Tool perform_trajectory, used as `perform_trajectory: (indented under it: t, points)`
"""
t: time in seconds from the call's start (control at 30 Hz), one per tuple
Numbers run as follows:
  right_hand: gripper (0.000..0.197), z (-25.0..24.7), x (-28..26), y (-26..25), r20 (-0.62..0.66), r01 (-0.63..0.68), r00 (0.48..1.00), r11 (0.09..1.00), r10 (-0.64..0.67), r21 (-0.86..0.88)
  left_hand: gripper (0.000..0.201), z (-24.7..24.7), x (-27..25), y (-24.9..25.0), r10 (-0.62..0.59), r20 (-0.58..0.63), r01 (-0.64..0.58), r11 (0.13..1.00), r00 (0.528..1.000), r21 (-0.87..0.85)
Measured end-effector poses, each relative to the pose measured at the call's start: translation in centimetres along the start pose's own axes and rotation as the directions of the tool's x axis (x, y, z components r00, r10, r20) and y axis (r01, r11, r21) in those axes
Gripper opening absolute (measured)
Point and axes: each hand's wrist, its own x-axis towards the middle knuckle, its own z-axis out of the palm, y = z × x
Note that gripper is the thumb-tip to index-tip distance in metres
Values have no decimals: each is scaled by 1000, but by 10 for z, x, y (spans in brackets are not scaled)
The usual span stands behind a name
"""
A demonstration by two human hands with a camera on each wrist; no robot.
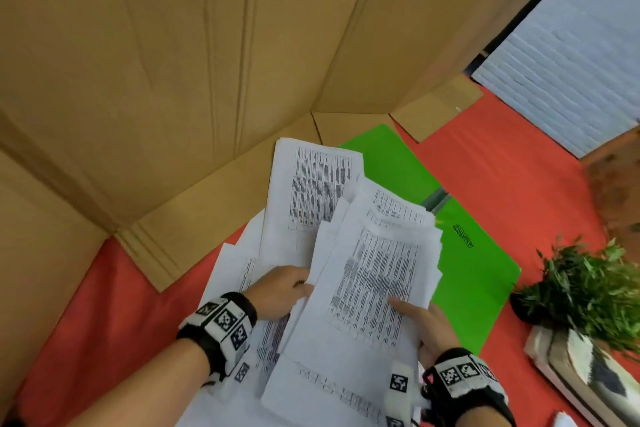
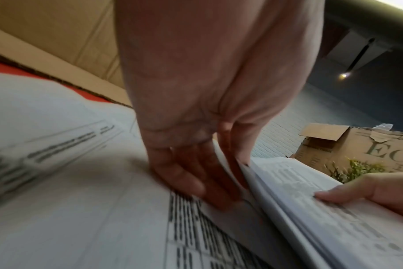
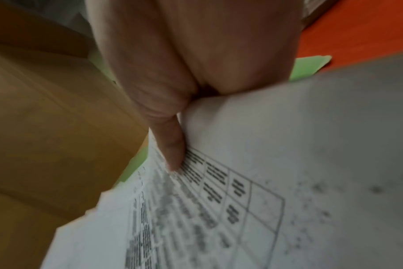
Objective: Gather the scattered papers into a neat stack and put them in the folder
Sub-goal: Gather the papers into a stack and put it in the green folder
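A thick, uneven paper stack (image 1: 374,288) of printed white sheets is raised off the red table, partly over the open green folder (image 1: 478,281). My right hand (image 1: 426,326) grips its right edge, thumb (image 3: 170,149) on the top sheet (image 3: 265,163) and fingers hidden beneath. My left hand (image 1: 287,291) holds the stack's left edge. Its fingers (image 2: 184,174) lie on a lower sheet, tucked under the stack (image 2: 311,209). More loose sheets (image 1: 311,191) lie spread beneath and behind the stack, reaching toward the cardboard.
Tall cardboard walls (image 1: 173,62) close off the back and left of the red table (image 1: 502,166). A small potted plant (image 1: 595,288) and a black-and-white patterned object (image 1: 581,374) stand at the right. A cardboard box (image 2: 357,149) sits beyond the plant.
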Motion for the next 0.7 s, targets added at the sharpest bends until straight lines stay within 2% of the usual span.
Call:
perform_trajectory:
  t: [0.03,0.07,0.1,0.13,0.17,0.2,0.23,0.3,0.37,0.43,0.5,0.57,0.63,0.7]
  points:
    - [20,-4,-2,1,-6,34,999,999,-34,-9,37,-4,1,4,-7,-57,10,999,998,52]
    - [19,-9,-4,1,-47,78,996,996,-80,-40,32,-10,2,7,-17,-192,39,993,981,110]
    - [20,-15,-1,3,-106,120,986,988,-130,-96,25,-18,3,12,-26,-369,81,987,929,136]
    - [22,-22,1,5,-161,150,971,977,-174,-149,23,-27,5,16,-55,-534,138,984,843,115]
    - [25,-29,2,5,-213,164,956,969,-202,-183,31,-36,8,20,-103,-649,193,979,754,68]
    - [25,-36,4,5,-261,160,942,967,-209,-196,44,-43,13,22,-164,-703,243,970,692,14]
    - [26,-41,4,3,-281,152,937,966,-208,-210,55,-49,18,24,-226,-708,277,960,669,-45]
    - [31,-45,8,4,-264,132,947,972,-181,-192,68,-56,31,27,-331,-662,319,937,673,-145]
    - [42,-44,15,8,-229,85,967,988,-114,-132,71,-56,42,27,-385,-608,317,922,694,-222]
    - [54,-39,17,11,-197,18,980,999,-24,-34,64,-51,50,28,-346,-533,256,937,772,-238]
    - [62,-32,21,9,-124,-50,990,996,59,79,54,-39,55,32,-251,-455,163,961,855,-223]
    - [50,-24,22,8,-94,-58,993,995,67,86,46,-27,61,37,-173,-404,100,976,898,-195]
    - [29,-19,21,5,-72,-24,997,997,29,67,34,-18,64,42,-130,-406,77,987,904,-144]
    - [22,-14,19,2,-62,21,998,994,-14,103,20,-12,62,49,-71,-371,50,996,926,-67]
